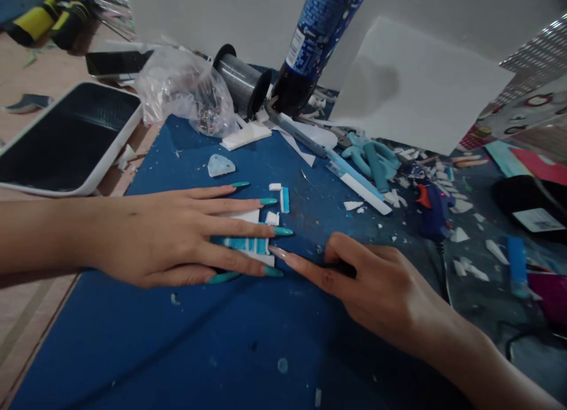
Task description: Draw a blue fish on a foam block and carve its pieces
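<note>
My left hand (177, 236) lies flat on the blue cutting mat (186, 345), fingers stretched out and spread, pressing down a small white piece with blue stripes (248, 246). My right hand (367, 286) rests just to its right. Its index finger points at the edge of the striped piece, and the other fingers are curled around a thin dark object that I cannot make out. Small white and blue scraps (283, 198) lie just beyond my left fingertips.
A tablet (66, 141) sits at the left. A plastic bag (186, 94), a spool (243, 85) and a dark bottle (310, 44) stand at the back. A white sheet (416, 85), a craft knife (354, 182), a glue gun (432, 212) and foam scraps fill the right.
</note>
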A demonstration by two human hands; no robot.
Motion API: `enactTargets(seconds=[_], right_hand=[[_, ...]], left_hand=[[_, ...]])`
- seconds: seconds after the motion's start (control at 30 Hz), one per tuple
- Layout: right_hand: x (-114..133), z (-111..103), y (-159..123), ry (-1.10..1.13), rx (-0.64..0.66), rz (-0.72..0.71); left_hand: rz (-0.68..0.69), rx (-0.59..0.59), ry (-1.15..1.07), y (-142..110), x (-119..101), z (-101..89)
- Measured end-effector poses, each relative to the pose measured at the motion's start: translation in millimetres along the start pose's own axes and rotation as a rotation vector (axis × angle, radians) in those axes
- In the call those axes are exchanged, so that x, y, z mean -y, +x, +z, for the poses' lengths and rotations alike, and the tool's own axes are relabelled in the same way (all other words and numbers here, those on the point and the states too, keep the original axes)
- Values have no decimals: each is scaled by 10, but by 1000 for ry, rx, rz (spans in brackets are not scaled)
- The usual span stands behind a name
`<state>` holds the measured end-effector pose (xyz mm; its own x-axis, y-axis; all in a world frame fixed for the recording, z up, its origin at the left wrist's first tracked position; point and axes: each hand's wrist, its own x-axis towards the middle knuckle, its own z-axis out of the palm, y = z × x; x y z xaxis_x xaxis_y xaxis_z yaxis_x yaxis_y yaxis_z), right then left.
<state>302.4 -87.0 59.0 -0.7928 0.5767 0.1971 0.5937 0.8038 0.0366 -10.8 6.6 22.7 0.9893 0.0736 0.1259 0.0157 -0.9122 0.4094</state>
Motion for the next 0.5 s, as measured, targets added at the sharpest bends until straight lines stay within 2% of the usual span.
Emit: enactTargets(seconds=[0.17, 0.5], right_hand=[[-21, -5, 14, 8, -2, -3], [18, -45, 91, 18, -3, 27]], left_hand=[[-17, 15, -14, -2, 2, 8], [-14, -26, -8, 18, -19, -5]])
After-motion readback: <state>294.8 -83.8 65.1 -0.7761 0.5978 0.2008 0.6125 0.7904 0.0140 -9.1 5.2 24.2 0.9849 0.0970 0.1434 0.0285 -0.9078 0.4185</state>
